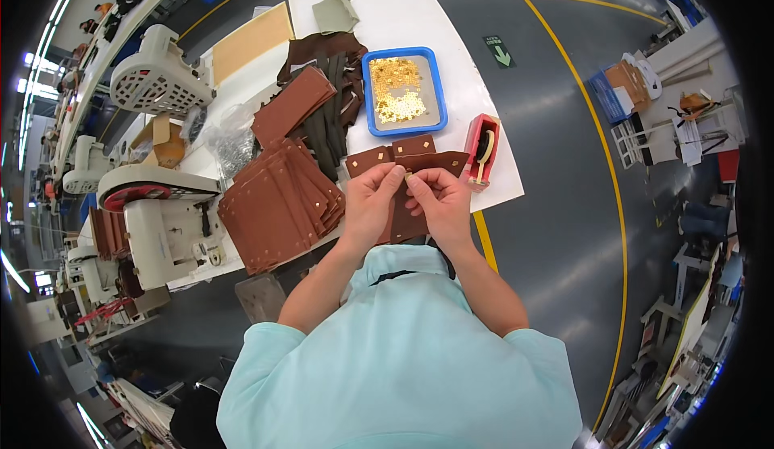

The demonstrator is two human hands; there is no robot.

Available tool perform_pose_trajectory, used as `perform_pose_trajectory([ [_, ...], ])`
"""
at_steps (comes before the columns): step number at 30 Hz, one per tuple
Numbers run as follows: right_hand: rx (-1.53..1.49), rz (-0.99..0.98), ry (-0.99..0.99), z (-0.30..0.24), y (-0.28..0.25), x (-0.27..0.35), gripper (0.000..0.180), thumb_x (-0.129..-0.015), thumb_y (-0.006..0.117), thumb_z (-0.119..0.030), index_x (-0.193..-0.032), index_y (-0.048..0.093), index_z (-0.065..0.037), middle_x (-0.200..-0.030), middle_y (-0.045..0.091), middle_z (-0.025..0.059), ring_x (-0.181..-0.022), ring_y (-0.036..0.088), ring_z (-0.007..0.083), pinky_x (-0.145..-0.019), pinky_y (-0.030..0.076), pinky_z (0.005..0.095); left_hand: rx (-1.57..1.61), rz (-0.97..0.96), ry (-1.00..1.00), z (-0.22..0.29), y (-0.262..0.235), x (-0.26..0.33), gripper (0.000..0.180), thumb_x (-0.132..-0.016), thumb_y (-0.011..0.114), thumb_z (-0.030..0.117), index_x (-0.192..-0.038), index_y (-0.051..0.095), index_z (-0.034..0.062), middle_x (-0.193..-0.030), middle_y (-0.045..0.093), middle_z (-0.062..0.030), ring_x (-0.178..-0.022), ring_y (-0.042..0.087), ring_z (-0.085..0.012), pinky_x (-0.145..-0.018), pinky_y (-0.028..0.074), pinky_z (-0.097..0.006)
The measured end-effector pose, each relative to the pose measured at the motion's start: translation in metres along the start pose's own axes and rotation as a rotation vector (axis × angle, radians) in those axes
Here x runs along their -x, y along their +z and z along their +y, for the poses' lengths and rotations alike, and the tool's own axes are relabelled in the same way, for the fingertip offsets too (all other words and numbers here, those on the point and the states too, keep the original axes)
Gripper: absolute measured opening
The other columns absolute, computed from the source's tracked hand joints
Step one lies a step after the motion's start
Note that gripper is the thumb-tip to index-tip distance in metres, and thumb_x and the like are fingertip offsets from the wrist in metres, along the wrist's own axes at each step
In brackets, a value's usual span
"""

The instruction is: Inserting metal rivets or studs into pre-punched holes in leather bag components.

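Brown leather piece [407, 211] sits at the near edge of the white table [419, 6], pinched between both hands just in front of the person's chest. Left hand [369, 199] closes its fingers on the piece's left side, thumb pressed on top; right hand [439, 199] grips the right side, and between the two thumbs a small gold fitting [409, 176] shows against the leather. Just beyond the hands lie two more cut brown pieces [395, 155] dotted with small gold studs. To the left, a fanned stack of brown leather panels [278, 199] spreads across the table, touching a smaller stack further back. To the right stands a red tape dispenser [481, 149]. Further back, a blue tray [403, 90] holds a heap of gold fittings, beside dark leather strips [326, 118]. Far left stands a white machine [157, 219].
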State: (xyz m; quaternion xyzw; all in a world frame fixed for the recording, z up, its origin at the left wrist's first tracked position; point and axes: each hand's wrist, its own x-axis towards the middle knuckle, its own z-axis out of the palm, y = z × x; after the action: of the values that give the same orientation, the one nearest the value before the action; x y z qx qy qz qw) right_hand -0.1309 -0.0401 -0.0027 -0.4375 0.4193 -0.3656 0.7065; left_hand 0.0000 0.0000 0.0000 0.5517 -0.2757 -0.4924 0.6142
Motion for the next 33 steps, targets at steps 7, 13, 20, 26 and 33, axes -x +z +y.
perform_pose_trajectory([
  [7,-0.061,0.016,-0.041,-0.002,-0.003,0.0,0.015,-0.092,0.068,-0.013,-0.093,0.064,0.002,-0.08,0.068,0.0052,-0.071,0.066,0.0103,-0.065,0.057,0.0237,0.023,-0.051,-0.043,0.003,0.003,0.008,0.022,-0.099,0.059,0.018,-0.102,0.068,-0.002,-0.087,0.064,0.0027,-0.074,0.051,-0.0019,-0.063,0.041,-0.019],
  [13,-0.108,0.022,-0.057,-0.001,-0.002,0.0,0.015,-0.093,0.067,-0.01,-0.093,0.063,0.004,-0.081,0.069,0.0084,-0.073,0.068,0.0125,-0.069,0.058,0.0251,-0.031,-0.051,-0.047,0.0,-0.001,0.008,0.022,-0.098,0.061,0.017,-0.102,0.07,-0.0024,-0.089,0.067,0.002,-0.079,0.056,-0.0027,-0.07,0.047,-0.019],
  [20,-0.097,0.04,-0.062,-0.001,-0.001,-0.002,0.012,-0.093,0.065,-0.009,-0.093,0.063,0.003,-0.082,0.069,0.0093,-0.071,0.068,0.0137,-0.07,0.059,0.0268,-0.128,-0.068,0.044,0.003,0.002,0.006,0.022,-0.098,0.061,0.017,-0.101,0.071,-0.0021,-0.087,0.066,0.0027,-0.078,0.055,-0.0021,-0.067,0.045,-0.019],
  [26,0.117,0.087,-0.056,-0.009,-0.004,-0.008,0.017,-0.089,0.072,-0.01,-0.082,0.062,0.001,-0.072,0.067,0.0066,-0.061,0.065,0.0111,-0.059,0.056,0.0232,-0.109,-0.02,0.064,0.009,0.004,0.007,0.023,-0.097,0.063,0.017,-0.096,0.071,-0.0035,-0.077,0.064,0.0038,-0.072,0.053,-0.003,-0.065,0.045,-0.02],
  [33,0.094,0.241,-0.084,0.018,-0.064,-0.019,0.016,-0.087,0.074,-0.013,-0.085,0.065,-0.001,-0.07,0.065,0.0038,-0.057,0.061,0.0072,-0.048,0.047,0.02,-0.255,0.066,-0.036,0.007,-0.019,-0.009,0.024,-0.092,0.07,0.019,-0.092,0.072,-0.0041,-0.074,0.063,0.0052,-0.068,0.048,-0.0013,-0.056,0.04,-0.019],
])
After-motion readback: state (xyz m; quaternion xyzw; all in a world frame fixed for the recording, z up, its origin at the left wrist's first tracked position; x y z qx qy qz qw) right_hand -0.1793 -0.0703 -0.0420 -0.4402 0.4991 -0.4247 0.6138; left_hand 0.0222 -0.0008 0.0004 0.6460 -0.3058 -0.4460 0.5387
